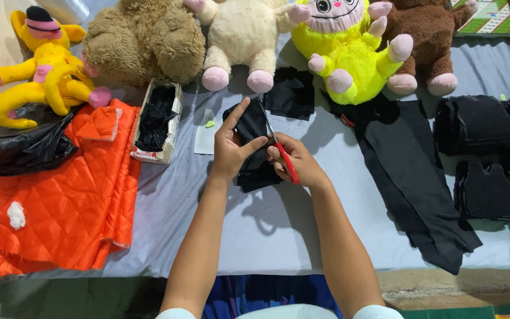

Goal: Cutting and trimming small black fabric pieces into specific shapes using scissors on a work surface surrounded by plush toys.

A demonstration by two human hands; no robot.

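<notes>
A worktable (278,236) draped in pale grey cloth, seen from above: at the far left corner lies a yellow plush toy (39,68) with pink feet and a black cap, and near it a crumpled black plastic bag (22,145) rests on a spread of orange quilted fabric (60,207) that covers the left end of the table and hangs over its near edge. Just right of the orange fabric stands an open cardboard box (157,121) filled with black scraps, with a brown plush bear (146,41) behind it along the far edge. Beside the bear sits a cream plush toy (240,35) with pink feet. At the centre, the person's left hand (230,150) grasps a folded piece of black fabric (254,150), index finger raised and thumb pressed across the cloth, holding it just above the table. The right hand (299,165) is closed around the red handles of a pair of scissors (281,153), whose blades meet the black fabric's right edge. Behind the hands lies a small stack of black cut pieces (291,91). Farther right sit a bright yellow plush monster (349,56) and a brown plush toy (429,41), a long strip of black cloth (414,183) runs toward the near edge, and piles of black shaped pieces (482,153) fill the right end.
</notes>
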